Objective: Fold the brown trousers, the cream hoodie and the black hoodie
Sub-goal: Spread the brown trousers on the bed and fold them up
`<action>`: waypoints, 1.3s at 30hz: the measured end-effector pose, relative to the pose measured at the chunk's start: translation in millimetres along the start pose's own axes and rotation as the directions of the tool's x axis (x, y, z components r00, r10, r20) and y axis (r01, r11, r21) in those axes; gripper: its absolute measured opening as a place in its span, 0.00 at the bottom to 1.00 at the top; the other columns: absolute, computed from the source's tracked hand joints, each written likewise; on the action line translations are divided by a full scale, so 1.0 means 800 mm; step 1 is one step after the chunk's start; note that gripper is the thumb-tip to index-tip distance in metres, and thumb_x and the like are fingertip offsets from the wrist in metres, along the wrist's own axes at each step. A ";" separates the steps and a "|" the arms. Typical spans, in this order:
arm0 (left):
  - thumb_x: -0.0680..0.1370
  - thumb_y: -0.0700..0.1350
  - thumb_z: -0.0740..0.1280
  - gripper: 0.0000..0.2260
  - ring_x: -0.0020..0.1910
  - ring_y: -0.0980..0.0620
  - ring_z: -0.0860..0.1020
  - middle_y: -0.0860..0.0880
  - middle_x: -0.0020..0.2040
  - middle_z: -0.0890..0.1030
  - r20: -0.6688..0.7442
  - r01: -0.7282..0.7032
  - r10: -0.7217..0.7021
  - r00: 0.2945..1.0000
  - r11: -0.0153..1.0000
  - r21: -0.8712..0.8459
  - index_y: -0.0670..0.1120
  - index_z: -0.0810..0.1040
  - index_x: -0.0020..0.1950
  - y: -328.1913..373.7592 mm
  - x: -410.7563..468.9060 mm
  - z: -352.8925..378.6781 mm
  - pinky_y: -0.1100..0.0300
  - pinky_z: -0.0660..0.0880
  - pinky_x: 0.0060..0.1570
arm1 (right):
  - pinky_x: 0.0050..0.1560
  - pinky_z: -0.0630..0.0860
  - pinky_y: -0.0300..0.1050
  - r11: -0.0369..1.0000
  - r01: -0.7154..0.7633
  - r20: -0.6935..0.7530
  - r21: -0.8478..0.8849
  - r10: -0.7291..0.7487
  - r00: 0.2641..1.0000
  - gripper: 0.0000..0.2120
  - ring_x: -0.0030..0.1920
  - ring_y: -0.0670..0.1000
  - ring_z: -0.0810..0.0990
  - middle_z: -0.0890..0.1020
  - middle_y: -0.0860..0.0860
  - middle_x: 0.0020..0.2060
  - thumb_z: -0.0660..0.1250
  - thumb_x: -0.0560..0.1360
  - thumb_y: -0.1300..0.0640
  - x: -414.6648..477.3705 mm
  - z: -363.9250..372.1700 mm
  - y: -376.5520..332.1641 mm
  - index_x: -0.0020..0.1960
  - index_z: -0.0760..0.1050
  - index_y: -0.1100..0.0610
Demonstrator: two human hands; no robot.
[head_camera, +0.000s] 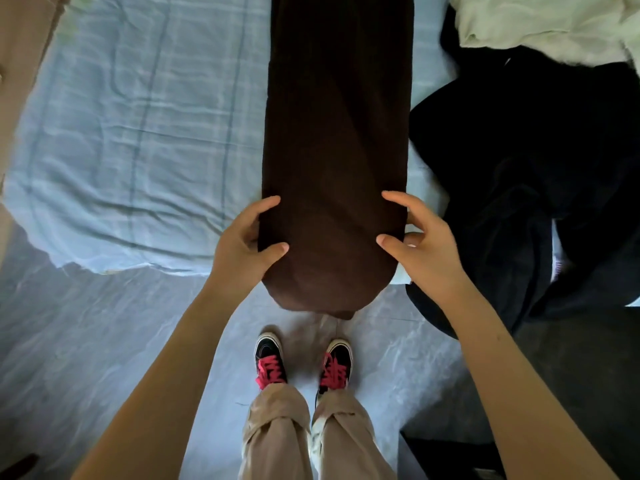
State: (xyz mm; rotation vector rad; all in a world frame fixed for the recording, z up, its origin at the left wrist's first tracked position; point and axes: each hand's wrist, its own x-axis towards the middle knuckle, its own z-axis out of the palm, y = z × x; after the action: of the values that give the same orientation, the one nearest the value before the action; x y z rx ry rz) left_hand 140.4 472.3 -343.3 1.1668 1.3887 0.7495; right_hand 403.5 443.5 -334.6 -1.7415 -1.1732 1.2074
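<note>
Left hand [242,247] fingers curled round left edge of brown trousers [336,133], right hand [420,251] likewise clasping right edge, thumbs on top, forearms extended, trousers lengthwise overhanging bed [121,133] near edge, black hoodie [519,150] and cream hoodie [536,22] at right edge

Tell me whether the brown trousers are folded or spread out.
Folded lengthwise only: the brown trousers lie as one long narrow strip on the bed, near end overhanging its edge.
</note>
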 end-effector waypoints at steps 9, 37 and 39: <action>0.76 0.39 0.72 0.29 0.66 0.55 0.75 0.55 0.67 0.76 -0.029 -0.009 0.012 1.000 0.995 0.095 0.66 0.70 0.68 0.010 0.010 0.010 0.55 0.74 0.66 | 0.59 0.66 0.39 0.895 -0.017 -0.053 -0.445 -0.007 0.999 0.31 0.66 0.54 0.67 0.69 0.54 0.65 0.72 0.76 0.51 -0.001 0.012 0.011 0.75 0.64 0.39; 0.75 0.40 0.73 0.40 0.68 0.68 0.69 0.73 0.69 0.68 0.185 0.183 -0.142 0.972 0.957 -0.226 0.66 0.57 0.77 -0.065 -0.120 0.031 0.69 0.74 0.57 | 0.62 0.77 0.41 0.949 -0.198 0.364 0.246 0.099 0.926 0.41 0.69 0.47 0.75 0.73 0.44 0.71 0.77 0.69 0.67 -0.138 0.014 0.077 0.74 0.66 0.41; 0.73 0.41 0.75 0.42 0.68 0.67 0.70 0.72 0.70 0.67 0.202 0.209 -0.167 0.965 0.956 -0.207 0.68 0.57 0.76 -0.069 -0.139 0.030 0.69 0.74 0.57 | 0.60 0.78 0.43 0.944 -0.229 0.388 0.238 0.123 0.913 0.45 0.68 0.49 0.76 0.73 0.46 0.71 0.78 0.68 0.67 -0.157 0.014 0.082 0.76 0.64 0.40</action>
State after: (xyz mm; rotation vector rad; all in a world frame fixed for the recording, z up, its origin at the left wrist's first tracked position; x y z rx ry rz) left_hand 139.4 347.0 -360.4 0.8864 1.2070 0.6296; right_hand 392.3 303.6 -358.3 -1.4697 -0.9990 1.7800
